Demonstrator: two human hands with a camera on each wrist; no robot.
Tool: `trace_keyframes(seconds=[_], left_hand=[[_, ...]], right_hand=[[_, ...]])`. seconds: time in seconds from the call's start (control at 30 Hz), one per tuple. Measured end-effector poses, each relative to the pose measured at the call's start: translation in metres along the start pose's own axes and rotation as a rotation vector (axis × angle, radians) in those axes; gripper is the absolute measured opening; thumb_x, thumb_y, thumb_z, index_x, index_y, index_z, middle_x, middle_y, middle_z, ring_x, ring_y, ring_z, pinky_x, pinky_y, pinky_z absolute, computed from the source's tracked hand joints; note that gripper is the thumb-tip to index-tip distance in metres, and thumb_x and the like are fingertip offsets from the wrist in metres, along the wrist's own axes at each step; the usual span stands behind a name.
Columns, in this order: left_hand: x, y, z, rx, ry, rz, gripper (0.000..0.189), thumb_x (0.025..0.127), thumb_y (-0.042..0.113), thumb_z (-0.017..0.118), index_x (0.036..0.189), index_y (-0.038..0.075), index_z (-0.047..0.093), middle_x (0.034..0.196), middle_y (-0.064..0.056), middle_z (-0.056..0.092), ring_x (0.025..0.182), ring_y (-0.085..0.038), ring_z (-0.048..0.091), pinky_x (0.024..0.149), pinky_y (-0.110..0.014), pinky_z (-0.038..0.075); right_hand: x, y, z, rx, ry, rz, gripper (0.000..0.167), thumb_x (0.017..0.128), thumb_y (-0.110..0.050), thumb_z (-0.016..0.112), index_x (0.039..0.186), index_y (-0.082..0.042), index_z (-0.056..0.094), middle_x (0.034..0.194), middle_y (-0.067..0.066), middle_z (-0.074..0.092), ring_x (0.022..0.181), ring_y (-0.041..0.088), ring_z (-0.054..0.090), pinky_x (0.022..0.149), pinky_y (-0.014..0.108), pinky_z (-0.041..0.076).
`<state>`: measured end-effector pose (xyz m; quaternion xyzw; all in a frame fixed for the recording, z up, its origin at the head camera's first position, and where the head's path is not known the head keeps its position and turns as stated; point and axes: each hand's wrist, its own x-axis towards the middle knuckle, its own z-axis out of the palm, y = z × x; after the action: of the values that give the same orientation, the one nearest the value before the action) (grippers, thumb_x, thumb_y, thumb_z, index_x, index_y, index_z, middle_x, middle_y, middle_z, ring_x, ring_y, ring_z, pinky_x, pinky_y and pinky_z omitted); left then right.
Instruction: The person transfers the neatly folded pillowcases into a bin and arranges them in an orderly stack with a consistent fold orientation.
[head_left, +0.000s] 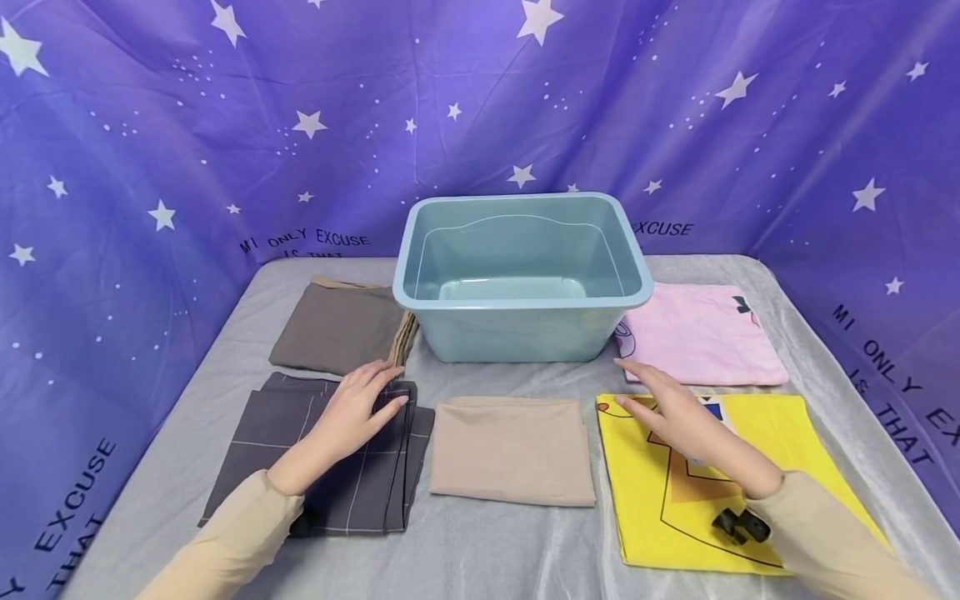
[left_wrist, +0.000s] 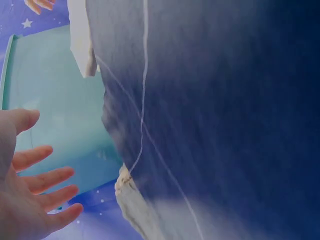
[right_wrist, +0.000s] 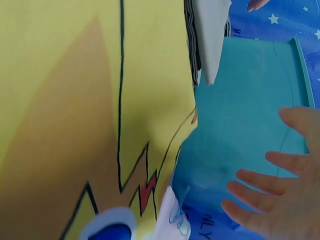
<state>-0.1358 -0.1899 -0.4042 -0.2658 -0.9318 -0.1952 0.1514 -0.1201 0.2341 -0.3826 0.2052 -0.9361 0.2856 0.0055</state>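
Observation:
In the head view my left hand (head_left: 352, 417) hovers over a folded dark grey cloth (head_left: 255, 450) with thin white lines, its fingers spread toward the tub. My right hand (head_left: 678, 417) is above a folded yellow cloth (head_left: 637, 525) printed with a cartoon figure. Both wrist views show extended fingers and nothing held. Between the hands lies a folded beige cloth (head_left: 510, 454). Behind it stands a blue-green plastic tub (head_left: 521, 333), its visible inside bare. A folded brown cloth (head_left: 337, 325) is left of the tub, and a folded pink cloth (head_left: 705, 333) is right of it.
All the cloths and the tub rest on a table with a grey cover (head_left: 510, 550). A purple curtain (head_left: 465, 100) with white stars hangs behind and along both sides. A small black device (head_left: 741, 527) sits at my right wrist.

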Motion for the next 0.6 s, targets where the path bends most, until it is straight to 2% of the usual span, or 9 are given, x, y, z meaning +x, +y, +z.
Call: trace_keyframes(seconds=[0.17,0.27,0.43,0.6], left_hand=[[0.000,0.004,0.006,-0.024,0.015,0.003,0.037,0.083,0.021,0.062,0.115,0.003,0.056,0.115,-0.015,0.054,0.107,-0.030,0.048,0.090,-0.047,0.036],[-0.001,0.006,0.009,-0.033,0.021,0.010,0.036,0.082,0.020,0.062,0.113,0.002,0.056,0.113,-0.014,0.055,0.105,-0.028,0.050,0.087,-0.045,0.039],[-0.003,0.011,0.013,-0.060,0.008,-0.004,0.035,0.083,0.020,0.062,0.113,0.003,0.056,0.112,-0.011,0.056,0.104,-0.027,0.051,0.086,-0.044,0.041],[-0.003,0.015,0.017,-0.096,0.000,-0.023,0.034,0.084,0.019,0.061,0.113,0.003,0.057,0.111,-0.010,0.057,0.103,-0.025,0.052,0.082,-0.041,0.045]], right_hand=[[0.001,-0.003,0.005,0.056,-0.005,0.031,0.048,0.092,-0.029,0.047,0.131,-0.003,0.039,0.130,0.019,0.042,0.117,0.036,0.040,0.091,0.051,0.034],[0.001,-0.005,0.008,0.105,-0.020,0.040,0.046,0.092,-0.026,0.048,0.130,-0.002,0.040,0.127,0.019,0.045,0.109,0.036,0.047,0.087,0.050,0.040],[0.000,-0.007,0.014,0.188,-0.027,0.055,0.042,0.091,-0.022,0.051,0.127,-0.002,0.043,0.119,0.019,0.052,0.099,0.033,0.054,0.082,0.047,0.044],[-0.001,-0.010,0.019,0.203,-0.014,0.052,0.040,0.091,-0.020,0.050,0.124,0.000,0.044,0.109,0.015,0.058,0.094,0.027,0.057,0.079,0.043,0.046]])
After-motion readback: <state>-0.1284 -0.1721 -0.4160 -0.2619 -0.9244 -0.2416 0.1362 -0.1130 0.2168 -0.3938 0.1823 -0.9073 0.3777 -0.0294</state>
